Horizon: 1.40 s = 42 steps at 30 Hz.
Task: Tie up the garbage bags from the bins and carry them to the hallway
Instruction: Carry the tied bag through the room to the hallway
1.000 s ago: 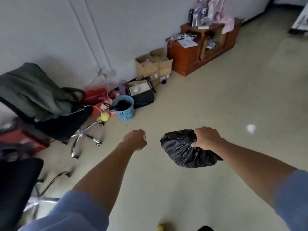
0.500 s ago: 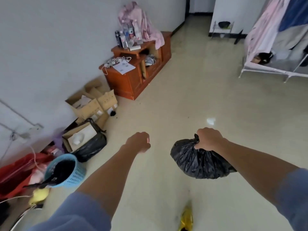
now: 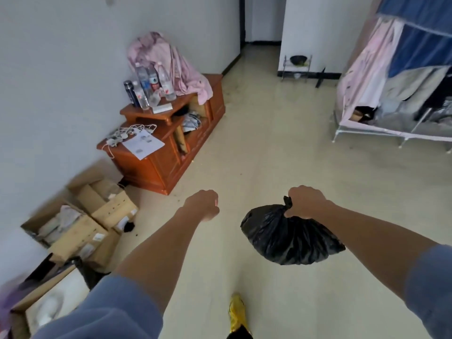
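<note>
A tied black garbage bag (image 3: pixel 288 237) hangs in the air above the pale floor, a little right of centre. My right hand (image 3: pixel 305 201) is closed around its knotted top. My left hand (image 3: pixel 204 204) is stretched forward beside it, curled into a fist and holding nothing. Both forearms reach out from blue sleeves. Far ahead, a dark doorway (image 3: pixel 259 20) opens at the end of the room.
A wooden cabinet (image 3: pixel 171 152) with bottles and pink cloth stands against the left wall. Open cardboard boxes (image 3: pixel 80 226) line the wall nearer me. A clothes rack (image 3: pixel 401 94) with hanging garments stands at the right. My yellow shoe (image 3: pixel 236 311) shows below.
The view has swung right and forward, away from the blue bin and chairs, toward the cabinet and doorway. The bag stays in my right hand; my left fist is unchanged.
</note>
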### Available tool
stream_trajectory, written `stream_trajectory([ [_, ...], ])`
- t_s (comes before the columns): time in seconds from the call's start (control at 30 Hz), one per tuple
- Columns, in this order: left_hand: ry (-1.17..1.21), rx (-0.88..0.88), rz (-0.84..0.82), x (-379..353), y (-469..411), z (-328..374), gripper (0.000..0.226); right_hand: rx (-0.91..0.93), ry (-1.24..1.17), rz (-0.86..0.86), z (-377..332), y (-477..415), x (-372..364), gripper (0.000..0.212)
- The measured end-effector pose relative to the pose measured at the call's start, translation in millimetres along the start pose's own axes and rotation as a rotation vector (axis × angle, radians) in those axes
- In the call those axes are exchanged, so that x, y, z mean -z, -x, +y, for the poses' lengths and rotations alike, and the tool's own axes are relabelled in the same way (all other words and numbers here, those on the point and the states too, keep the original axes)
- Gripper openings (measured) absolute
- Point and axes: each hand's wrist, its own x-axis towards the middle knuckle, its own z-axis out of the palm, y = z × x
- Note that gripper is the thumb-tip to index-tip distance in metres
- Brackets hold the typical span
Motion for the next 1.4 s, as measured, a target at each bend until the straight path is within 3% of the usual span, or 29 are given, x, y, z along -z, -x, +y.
stream_trajectory([
  [0.2, -0.048, -0.08, -0.016, 86.7, -192.3, -7.7, 0.026, -0.078, -0.071, 0.069, 22.6, -151.8, 84.3, 0.04],
  [0.5, -0.105, -0.192, -0.012, 181.5, -458.9, 34.3, 0.027, -0.195, -0.114, 0.15, 107.4, -374.7, 197.4, 0.04],
  [0.93, -0.028, -0.115, -0.069, 276.7, -841.2, 77.3, 0.024, -0.161, -0.115, -0.012, 233.0, -741.7, 342.1, 0.04],
  [1.2, -0.072, -0.069, -0.086, 326.1, -1094.0, 63.3, 0.029, -0.107, -0.119, 0.027, 289.8, -987.2, 415.2, 0.046],
  [1.4, -0.078, -0.142, -0.103, 397.3, -1291.2, 88.4, 0.028, -0.198, -0.2, 0.004, 335.3, -1157.6, 492.8, 0.035],
])
